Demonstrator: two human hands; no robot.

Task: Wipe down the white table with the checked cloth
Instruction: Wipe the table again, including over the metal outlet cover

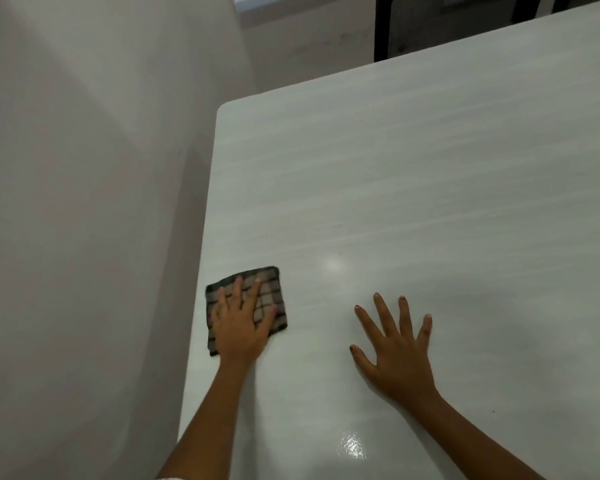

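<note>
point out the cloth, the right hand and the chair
cloth (270,288): head view, bare patch near its far right corner
right hand (400,358): head view, back of the hand
chair (444,27): head view, its dark backrest

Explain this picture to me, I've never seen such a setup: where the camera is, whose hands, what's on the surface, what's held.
No machine here: a person works with two bare hands. The single picture comes from a camera worn on their head, looking down. The surface is a glossy white table. Near its left edge lies a small brown-and-black checked cloth. The left hand presses flat on the cloth, fingers straight, not curled round it. The right hand rests spread on the bare tabletop, holding nothing. A dark chair stands beyond the far edge.
</note>
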